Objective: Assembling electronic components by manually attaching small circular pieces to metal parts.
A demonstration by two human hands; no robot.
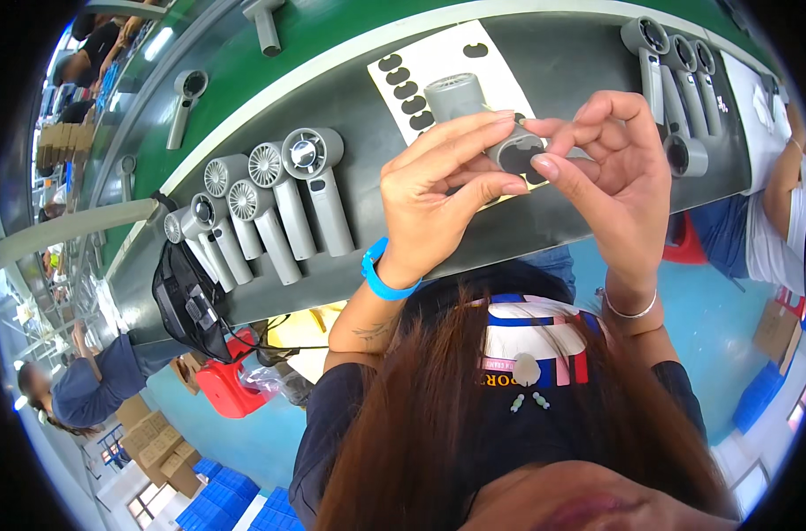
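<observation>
My left hand [443, 181] is closed around a grey handheld fan [454, 92], fingers along one side and thumb beneath. The fan's handle end points toward me, and a dark rounded sticker [518, 157] lies on that end face. At the sticker's edge, the thumb and index finger of my right hand [611, 159] come together, with the thumb tip touching it; the other fingers are curled in the air. Behind the fan lies a pale sheet [438, 55] bearing several black stickers [405, 90], partly covered by my hands.
Several grey fans [284, 199] lie in rows on the dark bench at left, beside a black bag [186, 296]. More fans [682, 80] lie at right. A green conveyor belt [332, 26] runs beyond the bench's pale edge. Another person [779, 203] sits at right.
</observation>
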